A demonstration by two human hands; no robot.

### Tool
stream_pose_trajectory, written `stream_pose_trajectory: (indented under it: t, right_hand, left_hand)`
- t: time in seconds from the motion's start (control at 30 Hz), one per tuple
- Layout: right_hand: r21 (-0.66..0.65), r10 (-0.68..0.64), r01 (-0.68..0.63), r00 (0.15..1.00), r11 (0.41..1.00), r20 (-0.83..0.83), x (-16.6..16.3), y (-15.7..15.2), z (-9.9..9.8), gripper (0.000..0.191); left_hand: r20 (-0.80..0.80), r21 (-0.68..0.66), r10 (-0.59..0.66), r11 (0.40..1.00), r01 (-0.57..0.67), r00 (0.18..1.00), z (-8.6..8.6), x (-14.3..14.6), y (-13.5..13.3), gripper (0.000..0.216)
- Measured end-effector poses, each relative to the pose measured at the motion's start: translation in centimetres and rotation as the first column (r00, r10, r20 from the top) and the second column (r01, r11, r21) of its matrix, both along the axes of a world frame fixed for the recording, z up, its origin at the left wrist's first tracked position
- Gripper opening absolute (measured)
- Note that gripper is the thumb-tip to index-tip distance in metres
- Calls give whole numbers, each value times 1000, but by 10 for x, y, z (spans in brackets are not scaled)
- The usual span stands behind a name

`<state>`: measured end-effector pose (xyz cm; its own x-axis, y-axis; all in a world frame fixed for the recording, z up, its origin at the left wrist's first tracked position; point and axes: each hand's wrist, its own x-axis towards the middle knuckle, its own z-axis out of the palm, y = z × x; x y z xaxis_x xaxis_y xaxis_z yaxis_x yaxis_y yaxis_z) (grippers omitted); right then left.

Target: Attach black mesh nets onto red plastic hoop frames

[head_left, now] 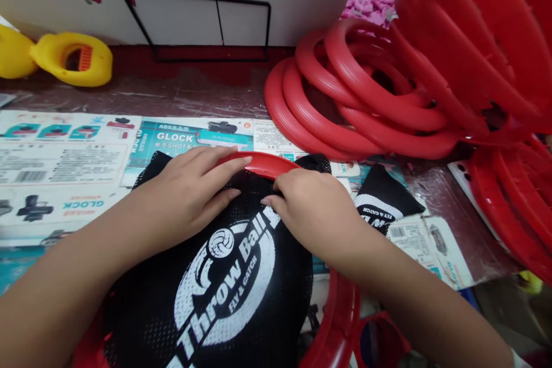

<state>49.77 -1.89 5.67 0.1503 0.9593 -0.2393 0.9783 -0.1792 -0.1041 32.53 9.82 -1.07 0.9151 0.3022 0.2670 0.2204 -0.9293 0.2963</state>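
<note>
In front of me lies a black mesh net (259,293) printed "Throw Ball" in white, spread over a red plastic ring (265,164). The ring's far rim shows between my hands, and more of it shows lower right. My left hand (200,184) rests on the mesh near the far rim, fingers stretched out and thumb apart. Curled at the rim on the other side, my right hand (317,207) pinches the mesh edge between thumb and fingers. Its fingertips are partly hidden.
Red rings (366,92) are heaped at the back right, with red discs (483,40) leaning above them. Another black printed net (383,198) lies right of my hand. Yellow plastic pieces (77,60) sit far left. Printed cardboard sheets (64,155) cover the table; a black wire frame (211,60) stands behind.
</note>
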Motion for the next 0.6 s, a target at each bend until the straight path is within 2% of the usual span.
stream_pose_trajectory:
  t: [0.13, 0.2, 0.3, 0.4, 0.5, 0.6]
  right_hand:
    - [-9, 31, -31, 999, 999, 3, -2, -2, -6, 14]
    - [27, 53, -52, 998, 998, -32, -2, -3, -8, 12]
    - [112, 63, -50, 991, 992, -118, -3, -2, -8, 12]
    - [106, 1, 28, 965, 994, -263, -4, 0, -5, 10]
    - [87, -15, 60, 896, 994, -444, -6, 2, -3, 29]
    - [118, 20, 46, 864, 992, -503, -9, 4, -5, 26]
  left_hand:
    - [-39, -26, 14, 1000, -15, 999, 0, -5, 0, 45]
    - [-80, -59, 20, 998, -25, 997, 4, -11, 2, 50]
    - [-129, -148, 41, 987, -60, 991, 14, -21, 7, 58]
    - [-162, -205, 103, 969, -135, 981, 23, -22, 10, 59]
    - [-135, -189, 148, 967, -172, 980, 24, -12, 9, 53]
    - [-46, -246, 141, 958, -148, 989, 19, 1, 7, 37]
